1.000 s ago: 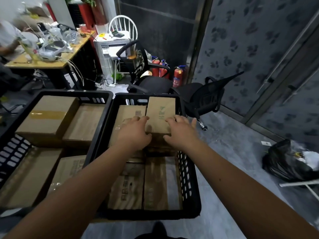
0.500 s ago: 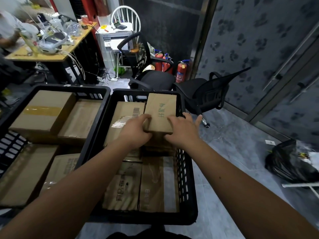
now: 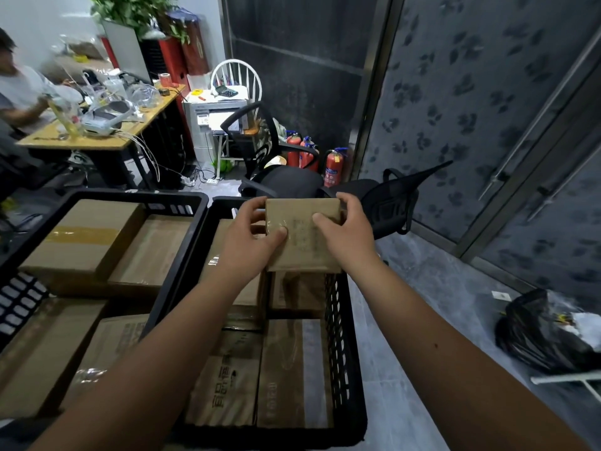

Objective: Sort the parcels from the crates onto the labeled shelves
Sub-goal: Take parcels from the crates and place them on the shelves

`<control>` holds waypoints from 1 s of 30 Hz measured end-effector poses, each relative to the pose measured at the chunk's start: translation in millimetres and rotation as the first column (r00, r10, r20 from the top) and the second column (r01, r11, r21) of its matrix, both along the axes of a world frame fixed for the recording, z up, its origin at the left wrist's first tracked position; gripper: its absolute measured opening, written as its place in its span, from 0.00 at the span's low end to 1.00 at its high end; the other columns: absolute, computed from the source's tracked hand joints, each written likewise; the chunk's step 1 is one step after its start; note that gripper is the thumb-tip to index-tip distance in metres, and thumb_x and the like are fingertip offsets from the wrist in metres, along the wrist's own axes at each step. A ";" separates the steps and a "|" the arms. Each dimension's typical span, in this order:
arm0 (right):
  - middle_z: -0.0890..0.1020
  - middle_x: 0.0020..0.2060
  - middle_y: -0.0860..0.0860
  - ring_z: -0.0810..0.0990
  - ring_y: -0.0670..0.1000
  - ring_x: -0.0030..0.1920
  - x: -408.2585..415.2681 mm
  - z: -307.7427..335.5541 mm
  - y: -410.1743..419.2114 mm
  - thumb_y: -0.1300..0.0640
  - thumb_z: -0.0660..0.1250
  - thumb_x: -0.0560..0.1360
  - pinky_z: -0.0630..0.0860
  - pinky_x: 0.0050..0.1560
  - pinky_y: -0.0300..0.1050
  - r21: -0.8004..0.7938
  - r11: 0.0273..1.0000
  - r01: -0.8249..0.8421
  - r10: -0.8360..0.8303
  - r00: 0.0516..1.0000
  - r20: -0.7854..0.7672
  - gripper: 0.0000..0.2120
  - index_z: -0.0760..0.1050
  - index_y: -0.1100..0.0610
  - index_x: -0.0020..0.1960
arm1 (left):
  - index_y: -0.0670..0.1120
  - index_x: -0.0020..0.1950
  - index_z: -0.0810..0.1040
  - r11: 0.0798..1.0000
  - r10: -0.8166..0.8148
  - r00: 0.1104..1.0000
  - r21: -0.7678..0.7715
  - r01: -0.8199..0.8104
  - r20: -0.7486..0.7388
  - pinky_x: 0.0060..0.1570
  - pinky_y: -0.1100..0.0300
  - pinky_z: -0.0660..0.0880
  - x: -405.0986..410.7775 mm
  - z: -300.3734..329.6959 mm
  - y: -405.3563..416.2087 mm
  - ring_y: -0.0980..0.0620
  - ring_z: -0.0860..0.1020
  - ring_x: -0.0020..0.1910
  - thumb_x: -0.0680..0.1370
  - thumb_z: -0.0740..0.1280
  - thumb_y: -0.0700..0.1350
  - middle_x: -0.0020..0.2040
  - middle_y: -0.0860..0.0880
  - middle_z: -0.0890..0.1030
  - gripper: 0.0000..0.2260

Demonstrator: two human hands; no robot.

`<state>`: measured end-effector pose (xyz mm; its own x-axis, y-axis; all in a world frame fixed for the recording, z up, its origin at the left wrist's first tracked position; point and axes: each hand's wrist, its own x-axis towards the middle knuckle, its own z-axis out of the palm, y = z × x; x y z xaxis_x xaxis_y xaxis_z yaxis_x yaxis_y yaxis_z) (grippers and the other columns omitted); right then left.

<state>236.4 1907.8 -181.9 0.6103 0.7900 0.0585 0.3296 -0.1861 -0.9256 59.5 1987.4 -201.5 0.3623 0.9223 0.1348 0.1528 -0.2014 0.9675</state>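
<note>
Step in hand: lifting out one parcel. A small cardboard parcel (image 3: pixel 304 236) is held above the far end of the right-hand black crate (image 3: pixel 344 336), clear of the boxes beneath it.
Left hand (image 3: pixel 252 237): grasping the parcel's left edge, thumb on the top face, fingers wrapped over the far corner.
Right hand (image 3: pixel 346 234): grasping the right edge, thumb on the top face, fingers curled round the far right corner.
Parcel attitude: top face turned up toward the camera, roughly level.
Next move (judgement): read the faint print on the top face, then carry the parcel to the matching shelf; this calls for turning away from the crates, since no shelf is in view.
Remaining work (judgement): early; the right-hand crate holds several more cardboard boxes, and the left-hand crate (image 3: pixel 182 255) is also filled.
Hidden: the underside of the parcel and the fingertips behind it.
Hard to make out: the print on the top face, blurred beyond reading.
Cut off: the left-hand crate at the left edge; the labelled shelves, absent altogether.
</note>
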 end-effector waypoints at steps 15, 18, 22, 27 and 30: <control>0.87 0.52 0.46 0.86 0.46 0.52 8.8 -19.0 -0.9 0.47 0.76 0.75 0.83 0.59 0.55 0.102 0.995 0.023 0.002 0.971 -0.240 0.14 0.84 0.50 0.59 | 0.42 0.77 0.72 0.951 -0.026 0.944 -0.283 0.125 0.329 0.62 0.57 0.80 6.8 -12.7 4.3 0.51 0.79 0.69 0.75 0.70 0.27 0.70 0.45 0.80 0.30; 0.85 0.57 0.45 0.84 0.46 0.58 12.0 -16.5 -0.2 0.46 0.77 0.74 0.80 0.64 0.53 0.118 0.992 -0.047 0.087 0.931 -0.354 0.24 0.78 0.49 0.67 | 0.45 0.75 0.75 0.943 -0.071 0.937 -0.284 0.174 0.341 0.68 0.48 0.77 9.0 -12.6 8.1 0.49 0.75 0.73 0.64 0.67 0.27 0.77 0.44 0.73 0.39; 0.84 0.60 0.44 0.82 0.46 0.61 17.6 -15.8 2.3 0.51 0.82 0.68 0.79 0.66 0.53 0.125 0.985 -0.122 0.159 0.924 -0.349 0.34 0.72 0.45 0.71 | 0.47 0.74 0.75 0.960 -0.080 0.937 -0.225 0.164 0.341 0.64 0.52 0.79 17.5 1.7 3.2 0.51 0.79 0.69 0.71 0.68 0.24 0.73 0.46 0.78 0.34; 0.85 0.58 0.44 0.84 0.48 0.60 23.8 -20.3 7.3 0.62 0.82 0.69 0.81 0.62 0.54 0.210 0.976 -0.063 0.138 0.921 -0.364 0.34 0.75 0.44 0.70 | 0.70 0.75 0.70 0.990 -0.109 0.985 -0.080 0.120 0.135 0.56 0.64 0.75 21.0 2.2 9.7 0.58 0.74 0.69 0.79 0.73 0.39 0.73 0.52 0.74 0.33; 0.86 0.58 0.46 0.85 0.49 0.59 24.5 -19.9 7.9 0.60 0.81 0.71 0.83 0.58 0.51 0.260 0.964 -0.049 0.158 0.897 -0.414 0.31 0.76 0.45 0.71 | 0.70 0.79 0.62 0.966 -0.170 0.970 -0.167 0.199 0.171 0.54 0.63 0.80 20.4 2.1 8.6 0.55 0.79 0.65 0.81 0.71 0.37 0.70 0.55 0.78 0.38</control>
